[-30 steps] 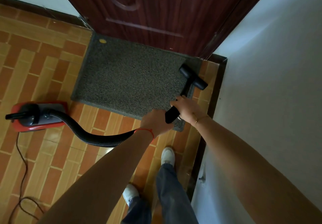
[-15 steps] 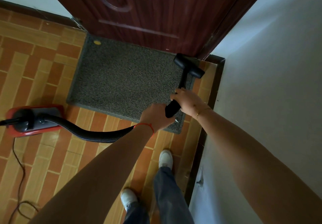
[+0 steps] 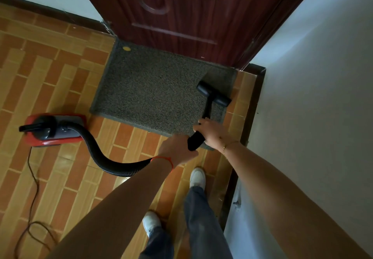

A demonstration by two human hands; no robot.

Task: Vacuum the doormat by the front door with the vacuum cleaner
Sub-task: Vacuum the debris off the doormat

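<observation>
Grey doormat (image 3: 159,95) lies against the dark wooden door (image 3: 193,14), its right edge near the wall. No writing can be read anywhere. On its right part sits the black nozzle (image 3: 214,94). The right hand (image 3: 210,132) grips the wand (image 3: 196,139); the left hand (image 3: 177,149) holds the hose (image 3: 105,158). The red vacuum cleaner (image 3: 54,129) stands left on bare tiled floor (image 3: 60,73).

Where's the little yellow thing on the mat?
In the head view, the yellow speck lies on the doormat's far left corner, right by the door, far from the vacuum nozzle.
</observation>
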